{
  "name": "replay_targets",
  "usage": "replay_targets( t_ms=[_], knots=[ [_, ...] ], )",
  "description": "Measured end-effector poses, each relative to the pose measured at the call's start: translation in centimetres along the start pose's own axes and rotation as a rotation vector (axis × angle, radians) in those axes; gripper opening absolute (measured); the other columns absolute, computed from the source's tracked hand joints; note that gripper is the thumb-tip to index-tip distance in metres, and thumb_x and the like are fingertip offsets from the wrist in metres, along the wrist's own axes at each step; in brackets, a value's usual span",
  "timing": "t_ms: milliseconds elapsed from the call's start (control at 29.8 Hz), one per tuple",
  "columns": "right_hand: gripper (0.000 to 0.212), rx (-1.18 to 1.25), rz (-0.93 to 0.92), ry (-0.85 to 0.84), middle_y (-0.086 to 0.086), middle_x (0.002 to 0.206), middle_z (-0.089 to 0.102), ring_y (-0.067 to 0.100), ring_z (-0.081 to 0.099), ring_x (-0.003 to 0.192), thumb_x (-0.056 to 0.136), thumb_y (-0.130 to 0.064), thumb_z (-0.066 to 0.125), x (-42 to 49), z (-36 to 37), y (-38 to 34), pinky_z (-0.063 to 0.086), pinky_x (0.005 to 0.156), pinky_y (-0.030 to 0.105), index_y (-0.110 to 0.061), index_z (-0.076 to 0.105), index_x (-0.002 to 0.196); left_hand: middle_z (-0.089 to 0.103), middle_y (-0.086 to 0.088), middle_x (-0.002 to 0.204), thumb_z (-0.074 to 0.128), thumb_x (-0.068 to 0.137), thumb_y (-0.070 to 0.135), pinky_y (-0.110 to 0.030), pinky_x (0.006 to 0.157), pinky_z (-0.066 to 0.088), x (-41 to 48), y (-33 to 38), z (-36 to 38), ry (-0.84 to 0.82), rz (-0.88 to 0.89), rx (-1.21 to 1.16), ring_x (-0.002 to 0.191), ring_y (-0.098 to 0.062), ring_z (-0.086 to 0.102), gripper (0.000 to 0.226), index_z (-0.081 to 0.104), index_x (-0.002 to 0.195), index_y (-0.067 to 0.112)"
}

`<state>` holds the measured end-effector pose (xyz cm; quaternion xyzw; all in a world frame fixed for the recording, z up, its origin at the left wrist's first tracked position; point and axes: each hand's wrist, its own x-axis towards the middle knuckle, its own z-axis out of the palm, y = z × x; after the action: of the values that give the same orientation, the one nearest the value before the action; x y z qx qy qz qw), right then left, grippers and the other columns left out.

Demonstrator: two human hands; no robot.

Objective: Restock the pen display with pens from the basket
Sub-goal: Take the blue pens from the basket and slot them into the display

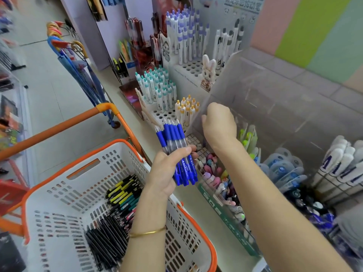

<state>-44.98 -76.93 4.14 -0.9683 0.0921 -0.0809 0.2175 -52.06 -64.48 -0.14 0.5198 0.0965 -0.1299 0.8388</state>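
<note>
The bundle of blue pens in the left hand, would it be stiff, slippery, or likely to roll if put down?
Probably stiff: the blue pens are straight, hard-looking barrels. No band shows around them, so some could slide out of the left hand if its grip relaxes. Being round, they would likely roll on a flat surface.

**Blue, orange and white**

The blue pens (170, 134) have deep blue grips and clips on clear barrels. The basket (204, 234) is white, patterned with rows of slots and rimmed in orange. Inside it lie black pens (106, 246) and yellow-and-black pens (121, 189). On the cream shelf (188, 197) stand white pens topped teal (157, 87), lilac (184, 36) and amber (187, 108). The wall (314, 26) is striped pink, lime and mint.
</note>
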Motion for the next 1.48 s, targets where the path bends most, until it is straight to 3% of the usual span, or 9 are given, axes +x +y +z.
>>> replay_targets(
  t_ms=[235, 336, 437, 571, 806, 940, 1074, 1276, 1477],
  knots=[
    [0.036, 0.449, -0.072, -0.389, 0.008, 0.061, 0.054, 0.008, 0.042, 0.047, 0.094, -0.031, 0.057, -2.9, -1.1, -0.2, 0.034, 0.042, 0.014, 0.000, 0.071, 0.085, 0.069, -0.009, 0.083, 0.063, 0.085, -0.001, -0.036, 0.065, 0.055, 0.3, -0.6, 0.4, -0.038, -0.010, -0.008, 0.071, -0.021, 0.067, 0.024, 0.065, 0.107, 0.008],
    [0.029, 0.518, -0.067, -0.277, 0.004, 0.057, 0.056, 0.003, 0.044, 0.041, 0.094, -0.026, 0.058, -2.6, -1.8, 0.1, 0.037, 0.042, 0.011, -0.003, 0.069, 0.081, 0.071, -0.008, 0.081, 0.063, 0.087, -0.002, -0.034, 0.062, 0.058, 0.5, -0.7, 0.3, 0.020, -0.050, 0.007, 0.073, -0.021, 0.070, 0.018, 0.064, 0.102, 0.007],
    [0.028, 0.656, -0.042, 0.040, 0.006, 0.061, 0.063, 0.012, 0.061, 0.051, 0.097, -0.021, 0.053, -1.3, -2.9, 0.3, 0.056, 0.060, 0.027, -0.002, 0.065, 0.080, 0.072, -0.007, 0.080, 0.061, 0.088, -0.005, -0.036, 0.068, 0.059, 0.9, -0.7, 0.0, 0.053, -0.045, 0.012, 0.074, -0.023, 0.072, 0.014, 0.061, 0.097, 0.006],
    [0.024, 0.461, -0.074, 0.252, 0.008, 0.075, 0.064, 0.024, 0.064, 0.069, 0.098, -0.022, 0.051, 0.8, -2.6, 0.5, 0.054, 0.071, 0.044, -0.006, 0.062, 0.083, 0.072, -0.004, 0.071, 0.061, 0.089, -0.004, -0.036, 0.071, 0.059, 0.8, -0.7, -0.1, 0.050, -0.046, 0.032, 0.071, -0.019, 0.071, 0.015, 0.060, 0.100, 0.006],
    [0.025, 0.016, 0.028, -0.015, 0.004, 0.074, 0.052, 0.027, 0.054, 0.074, 0.097, -0.022, 0.052, 0.3, 0.1, 0.7, 0.036, 0.064, 0.031, -0.011, 0.051, 0.075, 0.071, -0.008, 0.075, 0.063, 0.087, -0.005, -0.040, 0.074, 0.059, 0.5, -0.5, 0.0, 0.037, -0.056, -0.019, 0.073, -0.020, 0.071, 0.017, 0.059, 0.098, 0.007],
    [0.014, -0.004, 0.074, -0.097, 0.010, 0.088, 0.059, 0.033, 0.061, 0.091, 0.096, -0.018, 0.055, 0.2, 0.4, 0.7, 0.038, 0.064, 0.033, -0.005, 0.060, 0.093, 0.072, -0.008, 0.079, 0.060, 0.089, -0.006, -0.036, 0.068, 0.061, 0.3, -0.3, 0.1, 0.024, -0.055, -0.043, 0.075, -0.020, 0.072, 0.015, 0.059, 0.098, 0.006],
    [0.014, 0.154, -0.011, 0.068, 0.015, 0.102, 0.063, 0.030, 0.060, 0.092, 0.097, -0.013, 0.049, -1.1, -0.8, 0.3, 0.047, 0.073, 0.038, -0.003, 0.055, 0.105, 0.075, -0.009, 0.088, 0.058, 0.089, -0.005, -0.035, 0.066, 0.060, 0.0, 0.0, 0.1, -0.014, -0.057, -0.050, 0.082, -0.023, 0.072, 0.019, 0.059, 0.104, 0.006],
    [0.030, 0.485, 0.016, -0.588, 0.015, 0.092, 0.071, 0.025, 0.067, 0.073, 0.099, -0.025, 0.049, -3.1, -2.5, -0.5, 0.059, 0.076, 0.039, -0.003, 0.068, 0.099, 0.074, -0.009, 0.083, 0.065, 0.070, 0.007, -0.033, 0.052, 0.057, -0.6, 0.7, 1.1, -0.147, -0.070, -0.092, 0.073, -0.020, 0.072, 0.032, 0.063, 0.102, 0.011],
    [0.018, 0.734, 0.062, -0.690, 0.004, 0.074, 0.068, 0.016, 0.065, 0.060, 0.095, -0.018, 0.057, -2.9, -2.9, 0.8, 0.056, 0.054, 0.025, -0.004, 0.067, 0.098, 0.072, -0.009, 0.087, 0.055, 0.086, -0.004, -0.033, 0.057, 0.058, -0.5, 0.7, 0.9, -0.155, -0.070, -0.091, 0.074, -0.021, 0.073, 0.025, 0.061, 0.106, 0.010]
  ],
)
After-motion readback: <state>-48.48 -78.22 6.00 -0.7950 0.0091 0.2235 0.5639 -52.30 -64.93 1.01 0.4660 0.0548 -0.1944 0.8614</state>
